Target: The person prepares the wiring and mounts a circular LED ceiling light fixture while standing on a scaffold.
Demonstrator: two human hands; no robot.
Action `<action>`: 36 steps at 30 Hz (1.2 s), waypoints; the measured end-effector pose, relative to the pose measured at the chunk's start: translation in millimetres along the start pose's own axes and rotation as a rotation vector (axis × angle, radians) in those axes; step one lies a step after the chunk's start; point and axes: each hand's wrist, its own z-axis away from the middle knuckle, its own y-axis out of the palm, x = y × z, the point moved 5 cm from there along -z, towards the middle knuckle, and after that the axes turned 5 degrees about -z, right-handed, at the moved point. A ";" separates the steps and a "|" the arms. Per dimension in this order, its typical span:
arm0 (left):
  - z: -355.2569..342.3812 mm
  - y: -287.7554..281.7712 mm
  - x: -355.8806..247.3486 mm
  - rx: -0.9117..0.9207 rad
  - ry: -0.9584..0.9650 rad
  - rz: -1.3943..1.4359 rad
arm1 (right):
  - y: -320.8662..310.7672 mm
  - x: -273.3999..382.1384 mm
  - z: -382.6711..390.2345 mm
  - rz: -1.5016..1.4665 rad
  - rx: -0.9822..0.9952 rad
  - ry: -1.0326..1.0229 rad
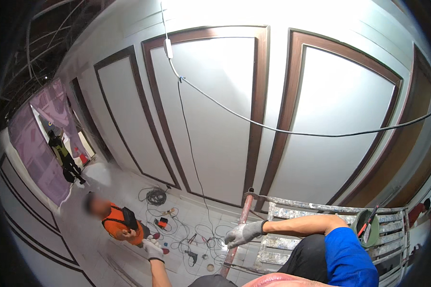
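Note:
My right hand (244,233), in a grey work glove, is closed around the red scaffold pole (246,210) beside the platform. My left hand (153,250), in a pale glove, reaches down over the floor with its fingers stretched out, and I see nothing held in it. Just past its fingertips in the picture stands a person in an orange shirt (115,224) with a black bag across the chest. That person's hand (128,234) is raised near the waist. A green bucket (372,230) with a red-and-black tool (367,224) sits on the paint-splashed slatted platform (292,213), right of my arm.
Below lie a coiled black cable (156,196), a drill (191,257), a red-and-black tool (163,222) and tangled cords on the tiles. A grey cable (273,128) hangs across the panelled wall. Another person (64,155) stands far left by purple sheeting (36,138).

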 end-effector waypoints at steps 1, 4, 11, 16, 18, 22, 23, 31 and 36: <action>20.7 18.8 4.3 0.050 0.007 0.029 | -15.5 9.8 -2.2 -0.020 -0.078 -0.009; 119.1 108.8 6.7 0.325 -0.044 0.052 | -63.6 51.3 0.4 -0.038 -0.296 -0.064; 254.8 268.7 -21.4 0.743 0.017 0.246 | -86.2 109.9 17.3 -0.226 -0.506 -0.067; 232.1 276.9 -66.9 0.754 0.271 0.295 | -97.4 101.3 33.5 -0.407 -0.590 -0.160; 218.5 268.9 -76.5 0.708 0.259 0.270 | -100.9 100.1 40.6 -0.460 -0.584 -0.171; 200.0 254.2 -81.0 0.575 0.300 0.266 | -106.0 110.2 52.8 -0.377 -0.557 -0.132; 187.6 247.3 -89.1 0.571 0.305 0.268 | -106.5 108.0 50.7 -0.374 -0.553 -0.136; 47.3 165.9 -170.2 0.369 0.511 0.369 | -126.0 62.1 42.6 -0.503 -0.594 0.031; 28.5 157.8 -211.5 0.139 0.541 0.235 | -174.0 74.3 61.5 -0.447 -0.700 0.066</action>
